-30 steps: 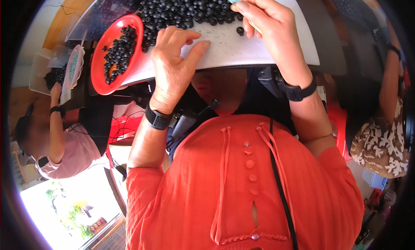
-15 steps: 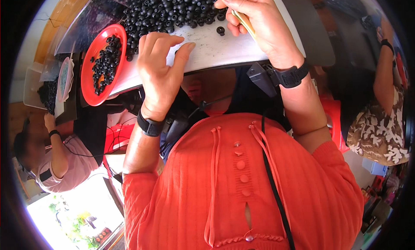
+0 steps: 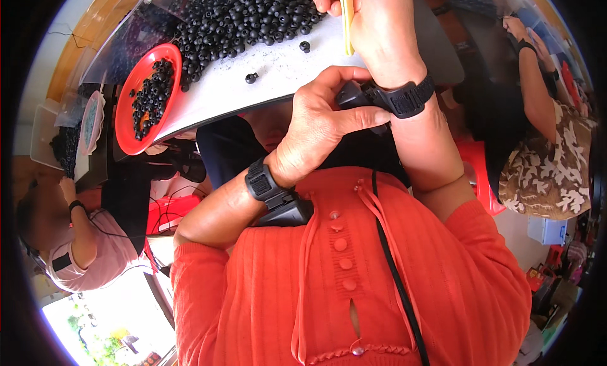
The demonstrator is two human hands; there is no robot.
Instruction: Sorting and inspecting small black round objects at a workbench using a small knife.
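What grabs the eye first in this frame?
The heap of small round black beads spread over the white tabletop at the top, with a red round plastic plate of more beads at its left edge. In the middle, the left hand grips the black wrist strap on the right arm, while the right hand holds a thin yellow stick.

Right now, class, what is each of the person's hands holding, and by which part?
The right hand pinches a thin yellow stick near its upper part, lower end over the white board. The left hand grips the black band on the right wrist.
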